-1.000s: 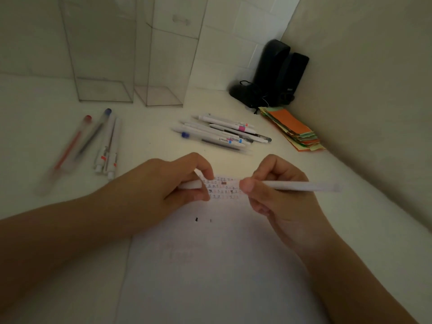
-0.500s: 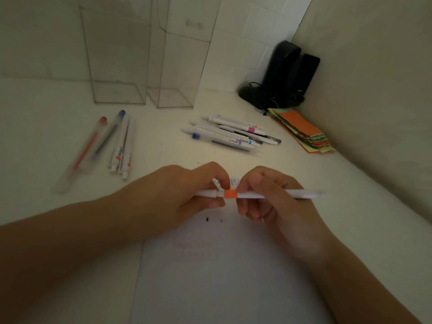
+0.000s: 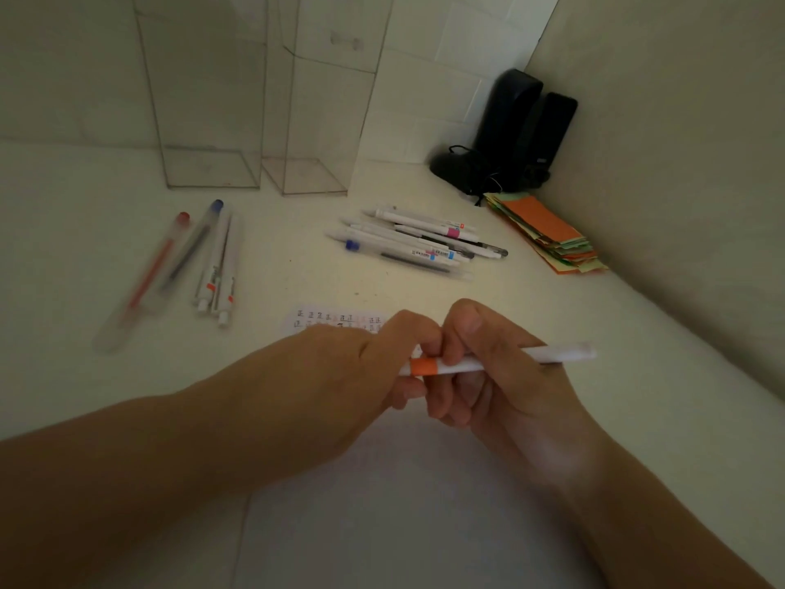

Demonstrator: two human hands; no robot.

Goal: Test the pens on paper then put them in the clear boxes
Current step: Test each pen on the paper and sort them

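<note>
A white sheet of paper (image 3: 403, 503) fills the lower centre of the frame. Above it both hands meet on a white pen with an orange band (image 3: 501, 362): the left hand (image 3: 361, 376) pinches its left end, the right hand (image 3: 501, 376) curls round the barrel. Just beyond lies a small printed label (image 3: 331, 320). Farther back, four pens (image 3: 191, 261) at left, a pile of pens (image 3: 416, 244) at centre, then two clear boxes (image 3: 212, 163) upper left

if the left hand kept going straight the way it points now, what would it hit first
Probably the right hand: the left hand points rightward along the white pen with the orange band, and their fingers already meet on it, though depth is unclear.
</note>
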